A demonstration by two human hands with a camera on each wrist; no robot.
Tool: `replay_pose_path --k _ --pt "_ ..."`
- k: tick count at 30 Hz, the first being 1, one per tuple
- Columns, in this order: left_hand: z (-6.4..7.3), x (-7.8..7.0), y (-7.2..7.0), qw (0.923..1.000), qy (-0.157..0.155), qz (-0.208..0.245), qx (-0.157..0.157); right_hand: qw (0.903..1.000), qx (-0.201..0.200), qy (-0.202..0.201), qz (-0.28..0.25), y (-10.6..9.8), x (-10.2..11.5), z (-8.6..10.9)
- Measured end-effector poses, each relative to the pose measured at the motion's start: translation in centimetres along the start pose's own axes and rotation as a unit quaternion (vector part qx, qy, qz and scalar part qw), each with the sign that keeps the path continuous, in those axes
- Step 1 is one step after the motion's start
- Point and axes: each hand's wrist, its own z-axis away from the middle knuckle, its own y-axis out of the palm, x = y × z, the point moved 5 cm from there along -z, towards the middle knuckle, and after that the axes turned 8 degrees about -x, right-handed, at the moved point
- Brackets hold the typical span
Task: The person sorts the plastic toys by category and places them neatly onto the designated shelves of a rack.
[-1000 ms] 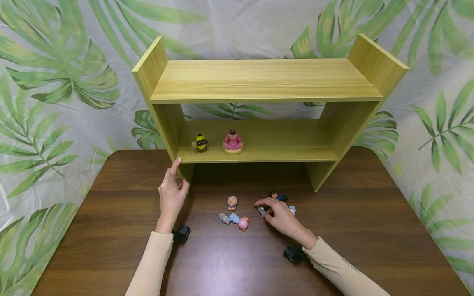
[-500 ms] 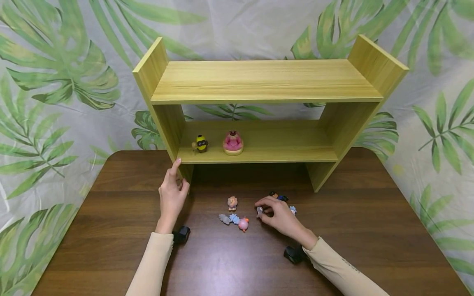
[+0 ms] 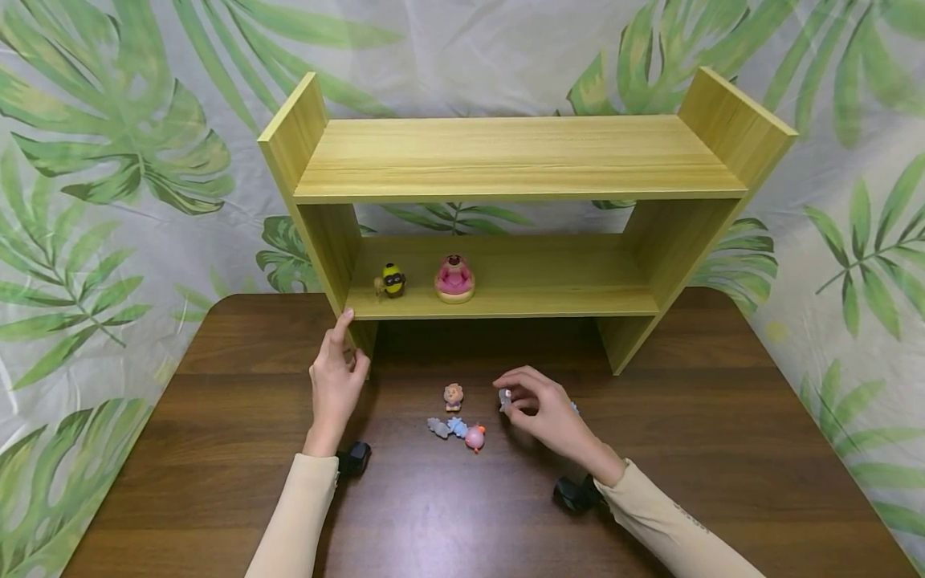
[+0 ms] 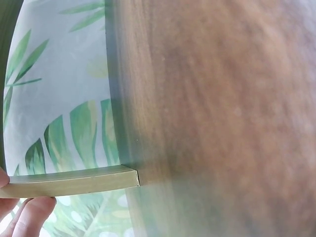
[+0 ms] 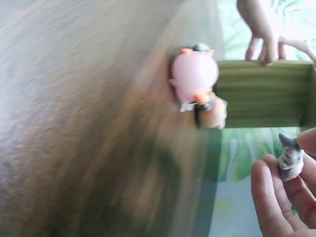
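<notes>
My right hand [image 3: 545,413] pinches a small grey figurine [image 5: 290,160] between thumb and fingers, just over the table and to the right of the loose figurines. In the right wrist view the grey figurine has a pointed dark top and a pale lower part. My left hand [image 3: 336,381] grips the left side panel [image 4: 74,182] of the wooden shelf [image 3: 506,156], thumb on one face and fingers on the other. Nearest my right hand are a round pink figurine [image 3: 474,437] and a lion figurine [image 3: 453,396].
A blue figurine [image 3: 457,427] and another grey figurine [image 3: 437,427] lie beside the pink one. On the middle shelf stand a yellow figurine with goggles [image 3: 393,281] and a pink bear figurine [image 3: 455,281]. A blue bit [image 3: 574,407] shows behind my right hand.
My right hand has turned the grey figurine more upright and risen a little with it. It now hides the dark-haired figurine seen earlier behind it. The left hand stays where it was.
</notes>
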Motion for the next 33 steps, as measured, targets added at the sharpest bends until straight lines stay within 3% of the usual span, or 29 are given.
replay_pose_path --k 6,10,18,24,33 --pt "-0.1 -0.1 0.0 1.0000 -0.002 0.002 0.004 0.9997 -0.005 -0.010 -0.021 -0.8 3.9 -0.4" --pt "-0.2 -0.1 -0.1 1.0000 -0.003 0.003 0.006 0.9996 -0.013 -0.011 -0.023 -1.3 5.0 -0.6" --pt "-0.1 -0.1 -0.1 1.0000 -0.004 0.001 0.007 0.9966 -0.030 -0.047 -0.061 -2.5 5.9 -1.3" --pt "0.0 0.1 -0.1 1.0000 -0.005 0.002 0.004 0.9920 -0.040 -0.074 -0.094 -3.3 4.7 -2.4" --pt "0.0 0.0 -0.1 0.9999 -0.007 0.003 0.007 0.9909 -0.058 -0.082 -0.090 -4.2 5.2 -3.6"
